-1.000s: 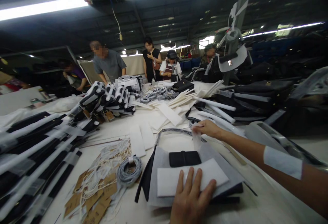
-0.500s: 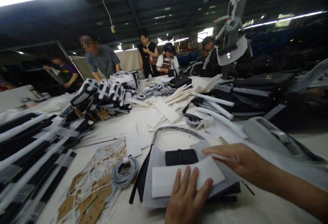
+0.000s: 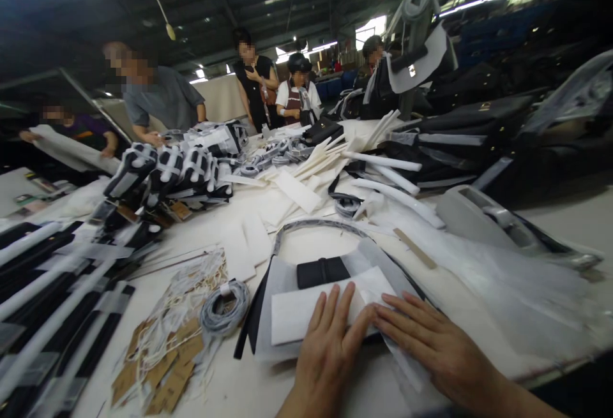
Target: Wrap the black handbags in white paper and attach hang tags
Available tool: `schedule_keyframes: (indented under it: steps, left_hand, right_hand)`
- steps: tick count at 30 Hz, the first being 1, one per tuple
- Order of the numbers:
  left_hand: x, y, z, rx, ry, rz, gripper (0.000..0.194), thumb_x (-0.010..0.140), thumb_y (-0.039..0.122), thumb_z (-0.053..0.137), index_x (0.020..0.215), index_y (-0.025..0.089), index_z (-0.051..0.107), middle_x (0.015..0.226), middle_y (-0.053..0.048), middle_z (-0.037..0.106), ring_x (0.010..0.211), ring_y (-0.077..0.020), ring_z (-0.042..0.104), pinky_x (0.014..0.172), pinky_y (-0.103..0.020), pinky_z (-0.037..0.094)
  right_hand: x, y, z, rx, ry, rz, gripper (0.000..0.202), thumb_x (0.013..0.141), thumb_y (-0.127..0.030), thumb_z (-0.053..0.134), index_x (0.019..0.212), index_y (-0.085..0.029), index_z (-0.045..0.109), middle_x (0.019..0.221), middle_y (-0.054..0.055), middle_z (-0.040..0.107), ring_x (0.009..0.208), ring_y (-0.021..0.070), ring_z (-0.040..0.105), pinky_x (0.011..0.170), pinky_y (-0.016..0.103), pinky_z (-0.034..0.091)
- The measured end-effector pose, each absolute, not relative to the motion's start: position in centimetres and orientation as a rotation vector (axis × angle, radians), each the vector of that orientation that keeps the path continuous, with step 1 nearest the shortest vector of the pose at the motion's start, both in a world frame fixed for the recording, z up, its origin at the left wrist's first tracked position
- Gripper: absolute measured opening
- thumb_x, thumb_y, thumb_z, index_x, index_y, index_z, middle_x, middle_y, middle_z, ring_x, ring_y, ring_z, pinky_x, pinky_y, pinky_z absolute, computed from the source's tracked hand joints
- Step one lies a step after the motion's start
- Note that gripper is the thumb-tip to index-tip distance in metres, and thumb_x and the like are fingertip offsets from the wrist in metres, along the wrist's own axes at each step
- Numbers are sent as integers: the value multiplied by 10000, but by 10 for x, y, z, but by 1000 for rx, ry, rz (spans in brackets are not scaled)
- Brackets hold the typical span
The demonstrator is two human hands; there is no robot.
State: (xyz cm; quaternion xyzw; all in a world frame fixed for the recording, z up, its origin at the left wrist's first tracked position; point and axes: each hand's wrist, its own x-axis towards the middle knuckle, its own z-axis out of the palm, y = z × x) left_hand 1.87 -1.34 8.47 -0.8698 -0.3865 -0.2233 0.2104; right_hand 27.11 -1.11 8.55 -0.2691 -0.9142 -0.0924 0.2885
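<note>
In front of me lies a black handbag (image 3: 248,320) with a wrapped handle arching away from me. Translucent tissue paper (image 3: 282,271) covers its face, and a small black strapped pouch or flap (image 3: 323,272) shows above. On top rests a white foam sheet (image 3: 292,319). My left hand (image 3: 328,335) presses flat on the foam, fingers outstretched. My right hand (image 3: 426,341) lies flat on the sheet's right end and the tissue, fingers extended, its tips meeting my left thumb. The bag's lower right part is hidden under my hands.
Left of the bag are a coiled grey wrapped strap (image 3: 224,308) and brown tags with strings (image 3: 165,364). Wrapped black bags (image 3: 167,172) are piled at left; white foam strips (image 3: 299,189) lie beyond. Clear plastic (image 3: 502,297) spreads at right. Several people (image 3: 165,96) work across the table.
My right hand has come down from above the bag's right side and now lies flat beside my left hand. The view has shifted, so the scene sits further left and higher.
</note>
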Motion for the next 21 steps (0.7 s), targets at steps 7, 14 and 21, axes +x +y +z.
schedule_keyframes:
  steps: [7, 14, 21]
  left_hand:
    - [36, -22, 95, -2322, -1083, -427, 450, 1052, 310, 344, 1483, 244, 453, 1635, -4, 311, 1418, -283, 419, 1221, -537, 218]
    - [36, -21, 92, -2345, -1036, -508, 410, 1059, 352, 362, 1435, 273, 505, 1628, 61, 308, 1467, -163, 332, 1275, -476, 40]
    - [41, -19, 90, -2303, -1055, -662, 342, 1016, 384, 524, 1354, 369, 571, 1473, 84, 547, 1310, -138, 534, 1274, -475, 60]
  right_hand:
    - [272, -9, 68, -722, -2400, -269, 606, 895, -15, 407, 1474, -177, 479, 1455, 41, 552, 1428, 163, 397, 1234, 386, 261]
    - [285, -20, 82, -771, -2406, 21, 678, 798, -138, 565, 1472, -187, 507, 1464, 83, 543, 1369, 265, 492, 1128, 401, 461]
    - [270, 45, 144, -828, -2353, 179, 283, 982, -296, 534, 1198, -250, 710, 1151, 56, 753, 1111, 235, 692, 995, 375, 563]
